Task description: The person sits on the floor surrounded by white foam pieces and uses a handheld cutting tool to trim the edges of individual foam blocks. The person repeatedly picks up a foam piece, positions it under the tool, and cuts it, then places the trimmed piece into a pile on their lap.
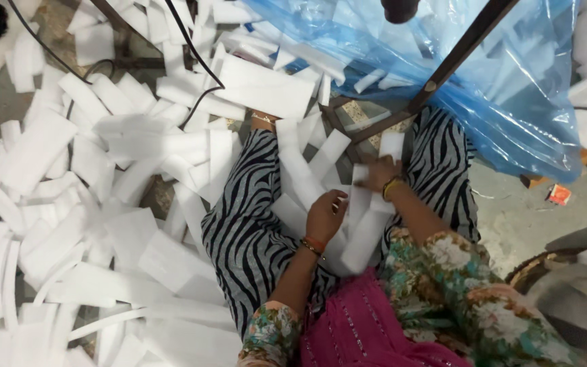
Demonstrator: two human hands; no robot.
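Both hands (324, 216) (378, 173) grip flat white foam strips (361, 234) on lap.

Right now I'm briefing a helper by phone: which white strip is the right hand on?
Find the zebra-striped lap amid the heap of white foam strips. Between the knees, the right hand, wearing a yellow bangle, presses a foam strip. Unlike the loose strips around it, this one lies under those fingers, beside the left hand.

grey concrete floor (531, 217) littered with white foam strips (35, 149); blue plastic sheet (511, 81) over dark metal frame (453, 64).
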